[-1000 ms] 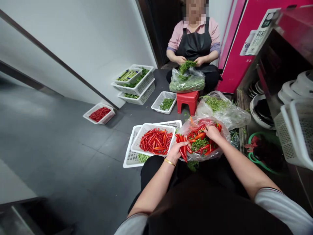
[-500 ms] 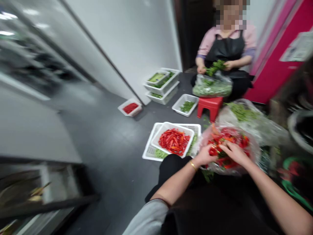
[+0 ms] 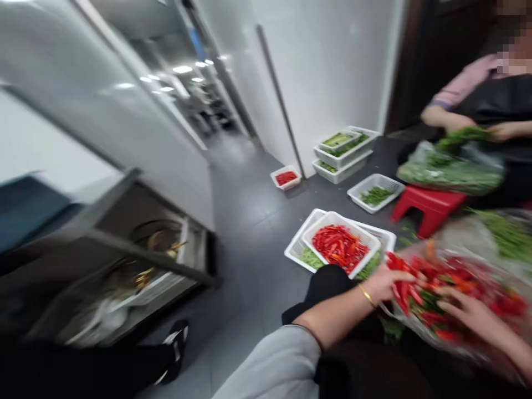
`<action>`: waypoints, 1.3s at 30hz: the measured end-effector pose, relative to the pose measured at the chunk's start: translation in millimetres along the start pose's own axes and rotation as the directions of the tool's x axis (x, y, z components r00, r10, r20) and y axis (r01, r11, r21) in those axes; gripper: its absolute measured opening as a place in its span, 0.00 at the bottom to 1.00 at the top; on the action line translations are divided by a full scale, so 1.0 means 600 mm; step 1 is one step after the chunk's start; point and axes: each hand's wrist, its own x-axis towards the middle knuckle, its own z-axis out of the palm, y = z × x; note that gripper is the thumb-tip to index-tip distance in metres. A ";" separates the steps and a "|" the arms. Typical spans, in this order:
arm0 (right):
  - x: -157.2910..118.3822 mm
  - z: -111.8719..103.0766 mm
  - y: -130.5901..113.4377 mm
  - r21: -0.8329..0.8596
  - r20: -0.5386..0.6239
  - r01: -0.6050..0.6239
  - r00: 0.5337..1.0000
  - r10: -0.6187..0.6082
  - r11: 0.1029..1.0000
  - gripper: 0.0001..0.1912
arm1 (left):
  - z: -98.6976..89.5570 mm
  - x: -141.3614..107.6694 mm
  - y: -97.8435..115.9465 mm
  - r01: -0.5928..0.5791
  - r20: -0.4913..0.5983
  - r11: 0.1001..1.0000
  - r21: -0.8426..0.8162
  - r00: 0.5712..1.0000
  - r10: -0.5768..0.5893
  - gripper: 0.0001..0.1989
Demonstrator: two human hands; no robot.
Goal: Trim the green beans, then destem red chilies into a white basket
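My left hand (image 3: pixel 388 284), with a gold bracelet at the wrist, is closed around several red chili peppers (image 3: pixel 402 291) at the near left side of a clear plastic bag. My right hand (image 3: pixel 469 313) reaches into the same bag (image 3: pixel 494 346), its fingers curled near green stems; blur hides what lies between them. More red chilies (image 3: pixel 465 285) fill the bag, which rests by my lap. Left of it, a white basket (image 3: pixel 374 244) of cut red chilies sits on a larger white basket (image 3: pixel 293 252) holding green pieces.
Opposite sits a person (image 3: pixel 461 105) handling leafy greens above a bag (image 3: pixel 453 172) on a red stool (image 3: pixel 430 205). White baskets (image 3: pixel 343 174) of greens are stacked by the wall. A small tray (image 3: pixel 280 184) of red chilies and another green-filled basket (image 3: pixel 359 194) stand on the floor. Shelving (image 3: pixel 153 260) is left.
My view has swung left, so the baskets, bag and co-worker appear farther right. My left hand now shows a bunch of red chilies in it, and my hands are farther apart.
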 end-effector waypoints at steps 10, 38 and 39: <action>0.020 -0.071 0.001 -0.685 0.192 -0.046 0.952 0.240 0.727 0.23 | -0.006 -0.012 0.014 0.013 -0.089 1.000 0.026 0.996 -0.010 0.20; -0.037 -0.134 -0.086 -0.312 -0.016 -0.047 0.999 0.044 0.949 0.12 | 0.005 -0.021 -0.001 -0.054 0.000 0.962 0.267 0.998 0.057 0.18; -0.048 -0.132 -0.096 -0.124 -0.085 -0.062 0.995 0.051 0.990 0.11 | 0.010 -0.021 0.001 -0.092 0.024 0.957 0.276 0.996 0.089 0.20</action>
